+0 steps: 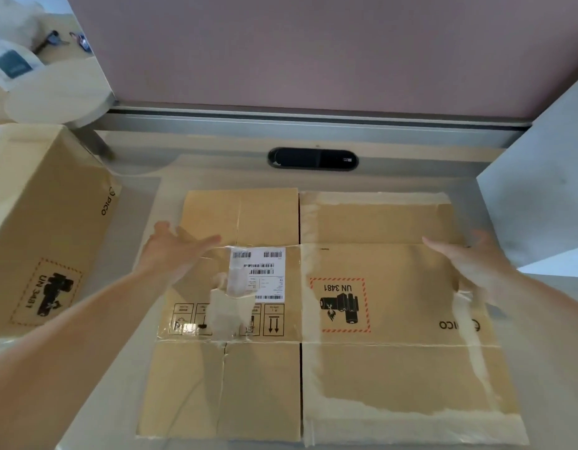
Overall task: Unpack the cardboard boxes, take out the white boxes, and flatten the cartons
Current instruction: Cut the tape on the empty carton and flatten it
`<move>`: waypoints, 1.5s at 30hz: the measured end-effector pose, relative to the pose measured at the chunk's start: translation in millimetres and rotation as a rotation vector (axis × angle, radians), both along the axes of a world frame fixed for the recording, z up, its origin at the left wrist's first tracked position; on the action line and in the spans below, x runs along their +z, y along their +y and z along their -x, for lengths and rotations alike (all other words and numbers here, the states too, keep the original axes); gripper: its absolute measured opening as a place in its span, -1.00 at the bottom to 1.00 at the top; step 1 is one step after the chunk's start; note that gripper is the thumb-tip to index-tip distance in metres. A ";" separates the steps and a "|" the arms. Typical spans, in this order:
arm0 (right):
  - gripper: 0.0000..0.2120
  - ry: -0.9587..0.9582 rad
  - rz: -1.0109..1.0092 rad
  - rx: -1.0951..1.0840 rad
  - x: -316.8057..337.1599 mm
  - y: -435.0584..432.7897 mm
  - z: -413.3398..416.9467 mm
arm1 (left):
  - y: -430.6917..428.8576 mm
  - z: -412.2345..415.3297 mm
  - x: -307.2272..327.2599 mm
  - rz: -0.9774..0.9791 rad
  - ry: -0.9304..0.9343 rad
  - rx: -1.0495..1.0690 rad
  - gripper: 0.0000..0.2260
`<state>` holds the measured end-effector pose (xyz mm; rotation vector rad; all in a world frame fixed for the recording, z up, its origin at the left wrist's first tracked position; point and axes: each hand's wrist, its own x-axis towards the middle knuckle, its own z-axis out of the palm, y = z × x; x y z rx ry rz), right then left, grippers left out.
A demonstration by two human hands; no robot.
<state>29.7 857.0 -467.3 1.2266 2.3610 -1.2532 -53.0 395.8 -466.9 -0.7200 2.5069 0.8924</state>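
Observation:
A brown cardboard carton (378,368) lies flattened on the desk in front of me, flaps spread out, with a white shipping label (260,274), a red UN 3481 mark and strips of clear tape on it. My left hand (174,248) hovers over its left side with fingers spread and straight, holding nothing. Over the carton's right edge is my right hand (469,254), also spread open and blurred. A second brown carton (44,222), still standing as a box, sits at the left of the desk.
A white box or panel (540,190) stands at the right edge. A black oval cable port (313,159) is set in the desk behind the flat carton. A pink partition wall (313,50) closes the back. A round pale table (54,89) stands at far left.

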 end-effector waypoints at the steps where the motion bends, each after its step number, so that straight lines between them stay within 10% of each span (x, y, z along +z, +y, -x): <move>1: 0.12 -0.024 0.039 -0.020 1.2 1.5 2.8 | -2.9 6.6 0.4 -0.031 -0.019 0.033 -0.06; 10: -0.46 0.269 0.319 -0.153 15.0 12.5 10.0 | -15.6 33.4 6.8 -0.489 0.217 0.219 -0.40; 17: -0.64 0.358 0.020 -0.022 -2.7 1.0 17.4 | -16.0 36.8 -15.8 -0.216 0.199 0.138 -0.38; 22: 0.04 0.249 -0.340 0.247 -20.6 -35.0 16.4 | 21.7 2.5 -28.7 0.205 0.387 -0.345 -0.20; 27: 0.02 0.276 -0.490 0.754 -34.6 -110.6 -12.3 | 73.9 -41.5 -43.4 0.275 0.387 -1.045 -0.18; 45: -0.08 0.188 -0.685 1.154 -52.8 -90.5 -116.1 | 1.0 -112.6 -55.3 0.414 0.388 -0.932 -0.23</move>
